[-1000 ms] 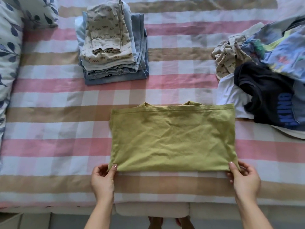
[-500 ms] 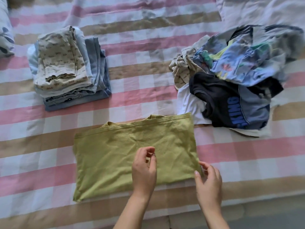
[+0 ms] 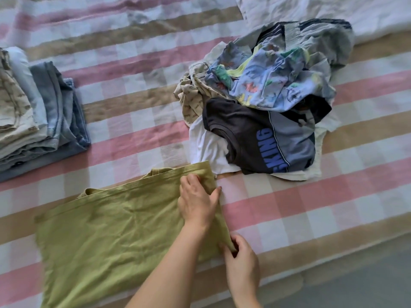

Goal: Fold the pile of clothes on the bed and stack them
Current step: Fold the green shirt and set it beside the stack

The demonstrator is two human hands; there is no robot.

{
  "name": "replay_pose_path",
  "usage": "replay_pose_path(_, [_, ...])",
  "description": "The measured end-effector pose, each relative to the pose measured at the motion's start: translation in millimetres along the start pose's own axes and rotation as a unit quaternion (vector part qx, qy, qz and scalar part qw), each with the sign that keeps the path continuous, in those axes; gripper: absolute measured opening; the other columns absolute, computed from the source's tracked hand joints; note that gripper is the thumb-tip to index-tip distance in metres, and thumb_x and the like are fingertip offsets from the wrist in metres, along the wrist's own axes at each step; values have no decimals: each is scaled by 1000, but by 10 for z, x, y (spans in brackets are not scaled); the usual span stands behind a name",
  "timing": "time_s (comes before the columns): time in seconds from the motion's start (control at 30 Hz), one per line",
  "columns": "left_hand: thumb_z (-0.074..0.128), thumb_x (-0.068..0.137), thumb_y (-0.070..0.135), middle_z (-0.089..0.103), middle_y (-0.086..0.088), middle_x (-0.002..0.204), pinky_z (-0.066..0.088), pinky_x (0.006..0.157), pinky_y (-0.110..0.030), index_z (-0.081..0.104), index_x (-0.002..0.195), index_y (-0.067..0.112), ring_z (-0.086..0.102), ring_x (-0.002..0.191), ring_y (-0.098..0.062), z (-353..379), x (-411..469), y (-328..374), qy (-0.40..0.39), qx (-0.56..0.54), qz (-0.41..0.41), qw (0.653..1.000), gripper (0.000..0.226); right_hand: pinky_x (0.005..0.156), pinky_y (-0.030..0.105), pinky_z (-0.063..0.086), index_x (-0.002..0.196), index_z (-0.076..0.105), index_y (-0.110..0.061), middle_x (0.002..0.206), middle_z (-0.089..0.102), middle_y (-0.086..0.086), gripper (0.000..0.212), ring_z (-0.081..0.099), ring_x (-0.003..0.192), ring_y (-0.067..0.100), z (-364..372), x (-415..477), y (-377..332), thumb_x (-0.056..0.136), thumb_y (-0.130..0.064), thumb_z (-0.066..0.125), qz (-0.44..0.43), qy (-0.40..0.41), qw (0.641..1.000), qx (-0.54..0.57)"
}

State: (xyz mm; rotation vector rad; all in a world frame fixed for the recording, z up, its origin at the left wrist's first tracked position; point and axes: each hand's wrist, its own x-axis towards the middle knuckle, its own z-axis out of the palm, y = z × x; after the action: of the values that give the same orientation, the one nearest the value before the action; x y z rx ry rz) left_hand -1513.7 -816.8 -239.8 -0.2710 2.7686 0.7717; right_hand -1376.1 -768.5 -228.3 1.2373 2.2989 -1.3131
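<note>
An olive-green garment (image 3: 111, 236), folded into a rectangle, lies flat on the checked bedsheet (image 3: 138, 70) near the front. My left hand (image 3: 198, 201) reaches across it and grips its far right corner, thumb at the edge. My right hand (image 3: 242, 263) pinches the near right corner, which is slightly lifted. The unfolded pile (image 3: 273, 85) sits just beyond to the right, with a dark "KING" shirt (image 3: 244, 130) and a blue dinosaur-print piece on top. The folded stack (image 3: 44, 112) of blue and beige clothes stands at the left edge, partly cut off.
White bedding (image 3: 333, 12) is bunched at the back right. The bed's front edge runs diagonally at the lower right, with grey floor (image 3: 367, 283) beyond it. Bare sheet lies between the stack and the pile.
The view has swung right. My left hand left the garment's near left corner, crossed over it and took hold of the far right corner. My right hand stayed at the near right corner.
</note>
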Motion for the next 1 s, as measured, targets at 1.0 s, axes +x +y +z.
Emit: replay_pose_path(1.0, [43, 86, -16, 70, -4, 78, 54, 70, -26, 62, 98, 3, 66, 74, -15, -2065, 181, -2856, -24, -554, -219, 803, 30, 44, 20, 38, 63, 65, -25, 62, 57, -7, 8, 55, 55, 17, 2088, -1603, -1017, 66, -29, 72, -545, -100, 817, -159])
